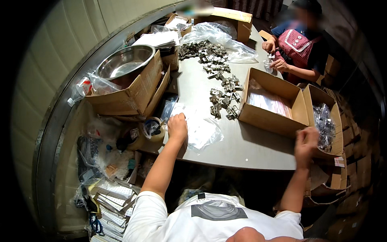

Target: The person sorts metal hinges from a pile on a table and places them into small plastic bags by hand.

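Note:
On the left, my left hand (177, 127) rests by the near edge of the table, its fingers curled and closed. It is beside white paper slips and transparent plastic bags (205, 133); whatever its fingertips hold is hidden. My right hand (306, 144) is smeared by motion at the right end of the table. It hovers between an open cardboard box (262, 115) of flat transparent bags and a second box (342, 133) with bagged metal parts (323, 125). Loose metal hinge-like parts (221, 97) lie in a trail along the middle of the table.
At the left a steel bowl (126, 61) sits in a cardboard box (129, 99). A small tub (153, 129) stands near my left forearm. Across the table a co-worker in a red checked apron (297, 44) handles a small part. Plastic sheeting (219, 40) covers the far end.

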`<move>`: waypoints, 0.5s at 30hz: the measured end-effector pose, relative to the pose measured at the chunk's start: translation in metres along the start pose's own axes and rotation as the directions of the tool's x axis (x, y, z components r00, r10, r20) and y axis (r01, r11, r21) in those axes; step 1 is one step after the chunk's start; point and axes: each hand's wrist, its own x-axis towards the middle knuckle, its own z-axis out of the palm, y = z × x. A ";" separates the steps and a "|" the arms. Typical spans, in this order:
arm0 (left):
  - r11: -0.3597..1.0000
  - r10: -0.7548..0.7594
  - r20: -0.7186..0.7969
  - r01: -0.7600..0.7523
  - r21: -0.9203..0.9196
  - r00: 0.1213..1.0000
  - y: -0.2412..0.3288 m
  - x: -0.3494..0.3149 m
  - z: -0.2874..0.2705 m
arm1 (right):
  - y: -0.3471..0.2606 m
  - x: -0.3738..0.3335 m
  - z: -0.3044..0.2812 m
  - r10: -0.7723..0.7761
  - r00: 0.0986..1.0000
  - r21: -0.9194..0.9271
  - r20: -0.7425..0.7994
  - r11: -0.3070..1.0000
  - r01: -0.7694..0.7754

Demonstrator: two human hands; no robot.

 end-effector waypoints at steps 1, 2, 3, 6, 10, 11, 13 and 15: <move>1.000 0.004 -0.004 -0.004 -0.004 1.000 0.002 0.001 -0.003 | -0.020 -0.010 0.009 -0.010 0.997 0.126 0.078 0.992 0.000; 0.999 0.032 -0.028 -0.032 0.000 0.999 0.001 0.000 -0.007 | -0.036 -0.025 0.025 -0.014 0.988 0.265 0.153 0.964 -0.028; 0.998 0.061 -0.052 -0.061 0.007 0.997 0.000 -0.001 -0.013 | -0.056 -0.038 0.037 0.021 0.962 0.355 0.273 0.927 -0.121; 0.919 -0.022 -0.056 -0.002 -0.394 0.998 0.016 -0.014 -0.025 | -0.093 -0.082 0.079 -0.078 0.882 0.536 0.466 0.817 -0.211; 0.121 -0.145 0.384 0.402 -0.908 0.912 0.084 -0.070 -0.032 | -0.143 -0.098 0.088 -0.006 0.783 0.675 0.622 0.510 -0.533; -0.003 -0.073 0.447 0.448 -0.894 0.892 0.082 -0.091 -0.026 | -0.155 -0.099 0.093 -0.004 0.775 0.700 0.631 0.434 -0.568; -0.222 -0.117 0.584 0.553 -0.803 0.803 0.104 -0.125 -0.037 | -0.151 -0.111 0.112 -0.114 0.836 0.731 0.538 0.557 -0.395; -0.229 -0.007 0.575 0.558 -0.798 0.818 0.088 -0.144 -0.034 | -0.148 -0.118 0.115 -0.263 0.786 0.766 0.560 0.525 -0.370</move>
